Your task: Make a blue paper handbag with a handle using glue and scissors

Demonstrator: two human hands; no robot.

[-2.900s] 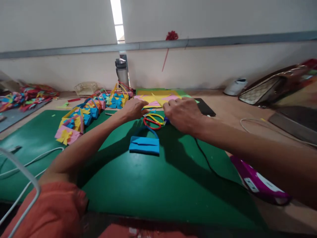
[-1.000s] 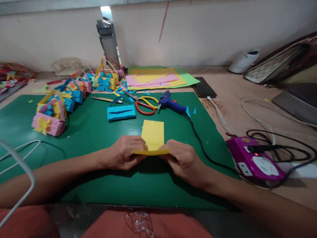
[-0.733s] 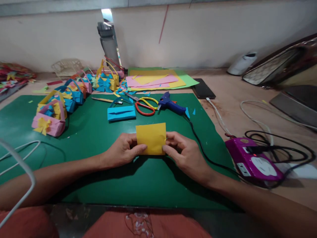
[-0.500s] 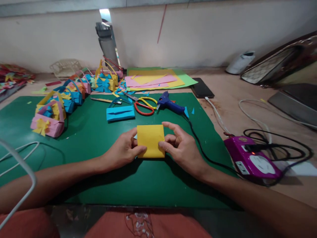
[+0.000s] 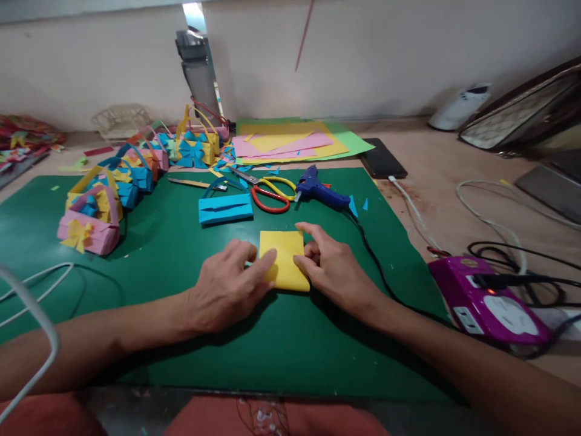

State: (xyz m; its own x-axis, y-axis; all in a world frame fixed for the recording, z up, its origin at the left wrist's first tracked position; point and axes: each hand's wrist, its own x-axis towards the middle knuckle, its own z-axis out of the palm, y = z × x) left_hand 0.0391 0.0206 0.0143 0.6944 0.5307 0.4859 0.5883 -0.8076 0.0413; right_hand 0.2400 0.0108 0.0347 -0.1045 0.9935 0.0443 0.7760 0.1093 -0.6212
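Note:
A folded piece of yellow paper (image 5: 287,260) is held between both hands above the green mat (image 5: 254,357). My left hand (image 5: 236,281) grips its left side, thumb lying across the front. My right hand (image 5: 329,260) pinches the right edge with the thumb in front, its index finger raised at the top corner. Beyond the paper lies a flat blue paper bag (image 5: 226,209) with a handle. Behind that are scissors (image 5: 271,200) with red and yellow handles, a blue glue gun (image 5: 323,189) and a cutter knife (image 5: 197,183).
Several small paper bags (image 5: 91,227) with bows line the left. Coloured paper sheets (image 5: 338,142), a black phone (image 5: 384,158) and a bottle (image 5: 197,66) stand or lie at the back. A purple power strip (image 5: 488,303) with cables sits right. A white cable (image 5: 49,333) crosses the left front.
My left hand has shifted right and turned, its thumb now further over the yellow paper. The paper has tilted slightly. The view has shifted a little, moving the surroundings on the right outward.

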